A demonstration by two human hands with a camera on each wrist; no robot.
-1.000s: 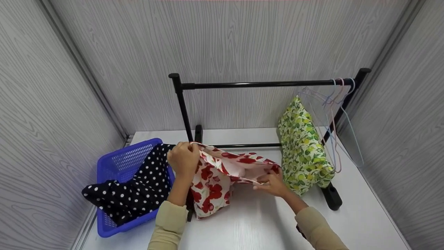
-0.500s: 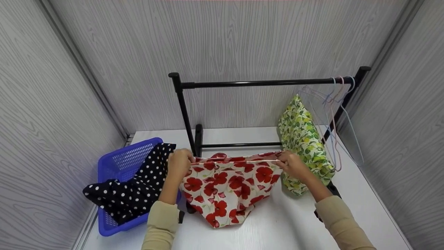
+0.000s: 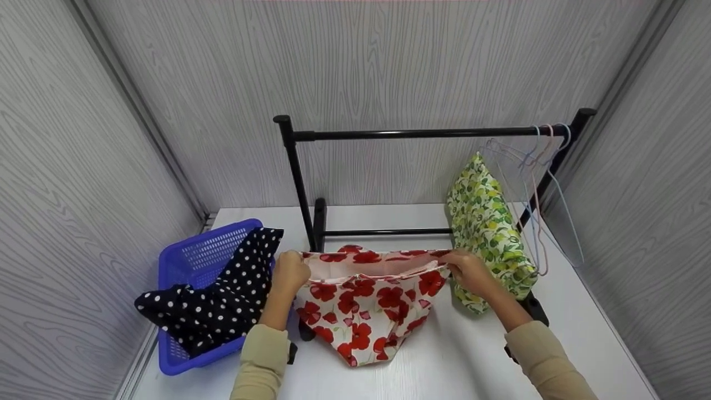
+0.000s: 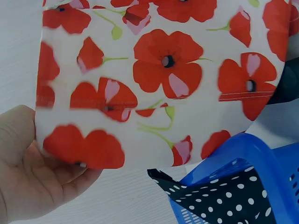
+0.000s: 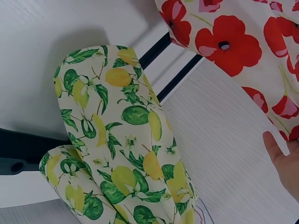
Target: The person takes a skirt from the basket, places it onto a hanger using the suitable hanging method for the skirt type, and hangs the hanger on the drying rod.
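Note:
A white cloth with red poppies [image 3: 361,311] hangs between both hands in the head view, its top edge stretched sideways and parted, showing a pale inside. My left hand [image 3: 291,271] grips its left top corner; in the left wrist view that hand [image 4: 42,172] has its thumb in front of the cloth [image 4: 168,107] and fingers behind. My right hand [image 3: 469,271] pinches the right top corner. The right wrist view shows part of that hand [image 5: 287,163] at the edge of the poppy cloth [image 5: 229,46].
A blue basket [image 3: 183,253] at left holds a black polka-dot cloth [image 3: 222,303]. Behind the hands stands a black rack [image 3: 411,134], with several hangers [image 3: 547,161] at its right end. A lemon-print cloth [image 3: 486,233] stands beside the right hand.
The right hand has moved right and up, spreading the poppy cloth's top edge wide. Its front now hangs flat toward me. Since the middle frame, the opening has parted further.

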